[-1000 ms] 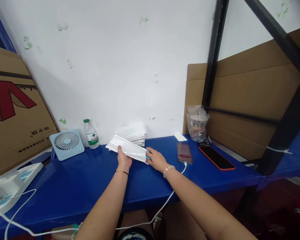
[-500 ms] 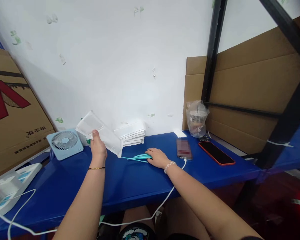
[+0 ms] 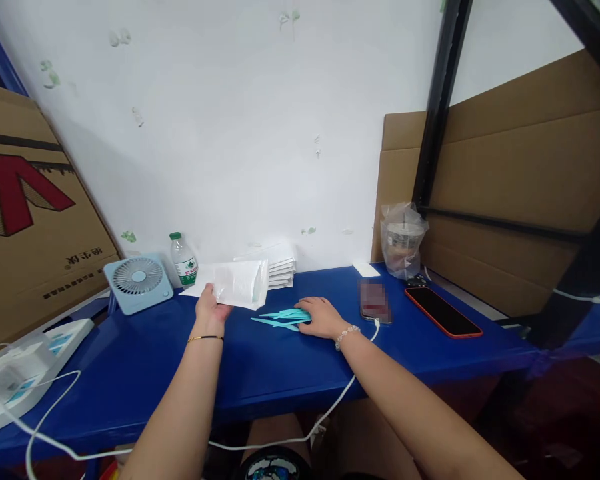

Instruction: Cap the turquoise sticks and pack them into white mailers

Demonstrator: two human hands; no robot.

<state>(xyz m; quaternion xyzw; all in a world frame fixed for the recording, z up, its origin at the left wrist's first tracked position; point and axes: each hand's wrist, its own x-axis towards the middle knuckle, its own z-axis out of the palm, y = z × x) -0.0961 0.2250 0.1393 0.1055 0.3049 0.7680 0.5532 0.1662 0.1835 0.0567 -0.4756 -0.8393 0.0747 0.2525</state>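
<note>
My left hand grips the near edge of a white padded envelope, holding it just above the blue table in front of a stack of similar white envelopes. My right hand lies palm down on several thin teal plastic tools spread on the table, its fingers curled over their right ends. A gold bangle is on my left wrist and a bead bracelet on my right.
A small blue fan and a water bottle stand at the back left. A phone on a white cable, a red-edged phone and a bagged cup sit right. A power strip lies far left, cardboard on both sides.
My left hand lifted the envelope off the teal tools, swung it up and left, then brought it back down towards the stack. My right hand stayed on the now uncovered tools.
</note>
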